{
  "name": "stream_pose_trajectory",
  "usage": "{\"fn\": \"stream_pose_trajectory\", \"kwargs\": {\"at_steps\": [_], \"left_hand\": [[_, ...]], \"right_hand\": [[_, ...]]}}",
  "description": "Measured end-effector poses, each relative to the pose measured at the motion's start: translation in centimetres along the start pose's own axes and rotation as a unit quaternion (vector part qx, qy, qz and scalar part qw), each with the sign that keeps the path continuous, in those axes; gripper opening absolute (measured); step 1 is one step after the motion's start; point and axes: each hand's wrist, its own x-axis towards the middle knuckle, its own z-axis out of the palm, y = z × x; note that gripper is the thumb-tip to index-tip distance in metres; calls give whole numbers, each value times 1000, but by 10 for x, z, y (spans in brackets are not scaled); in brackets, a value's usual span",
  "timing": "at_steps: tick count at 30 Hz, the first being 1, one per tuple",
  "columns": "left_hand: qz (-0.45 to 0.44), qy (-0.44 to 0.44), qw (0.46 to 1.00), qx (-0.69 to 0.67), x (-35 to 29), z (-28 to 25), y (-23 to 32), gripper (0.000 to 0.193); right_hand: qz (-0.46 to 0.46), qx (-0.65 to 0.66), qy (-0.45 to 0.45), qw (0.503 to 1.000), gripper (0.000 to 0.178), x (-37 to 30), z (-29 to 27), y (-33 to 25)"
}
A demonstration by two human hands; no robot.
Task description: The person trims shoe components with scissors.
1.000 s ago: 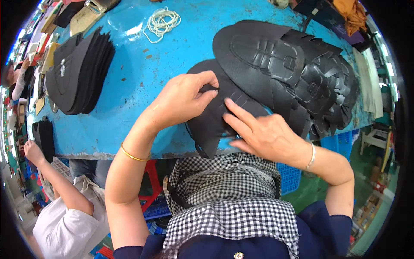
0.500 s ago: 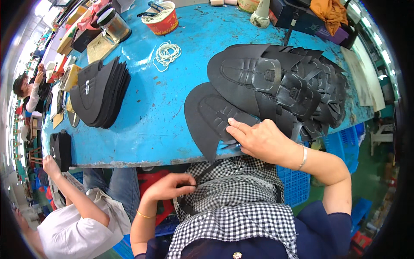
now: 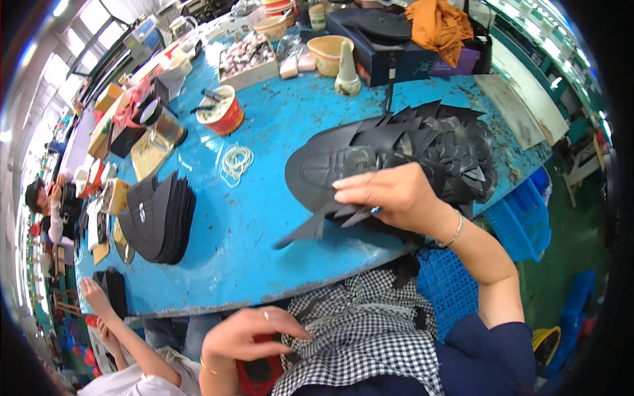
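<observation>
At the right of the blue table lies a heap of black shoe uppers [image 3: 456, 142], loosely overlapped. My right hand [image 3: 399, 198] is closed on the near edge of the leftmost shoe upper [image 3: 314, 168], whose pointed flap sticks out toward the table edge. A small blue thing, mostly hidden, shows under my right fingers; its kind cannot be made out. My left hand [image 3: 254, 340] is off the table over the checked apron [image 3: 356, 330], fingers apart and holding nothing.
A neat stack of black shoe pieces [image 3: 158, 221] stands left, with a coil of white cord [image 3: 236, 164] and red tub [image 3: 223, 115] beyond. A co-worker's hand [image 3: 96, 297] is near another dark stack [image 3: 113, 290]. Blue crates [image 3: 518, 221] stand beyond the right edge.
The front shoe upper has moved away from the table edge onto the heap along with my right hand. My left hand's fingers have spread. The view now takes in more of the table's far side.
</observation>
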Motion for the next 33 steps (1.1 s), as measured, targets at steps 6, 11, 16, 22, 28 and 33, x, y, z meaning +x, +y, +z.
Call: {"fn": "stream_pose_trajectory", "kwargs": {"at_steps": [6, 11, 16, 22, 28, 33], "left_hand": [[-36, 213, 944, 250, 117, -81, -50, 62], [-18, 192, 859, 474, 164, -104, -86, 93], [-51, 178, 866, 464, 189, -134, -85, 96], [-74, 158, 866, 470, 207, -142, -78, 100], [-33, 179, 838, 514, 193, -132, -84, 92], [-135, 172, 889, 402, 151, -95, -67, 69]], "right_hand": [[121, -141, -162, 969, 25, -62, 14, 11], [172, -69, -56, 981, 40, -57, -27, 18], [438, -184, 106, 873, 26, -91, -126, 81], [589, 103, 74, 798, 35, -88, -109, 104], [567, 137, -94, 806, 35, -45, -105, 106], [543, 241, -166, 787, 31, -58, -83, 120]]}}
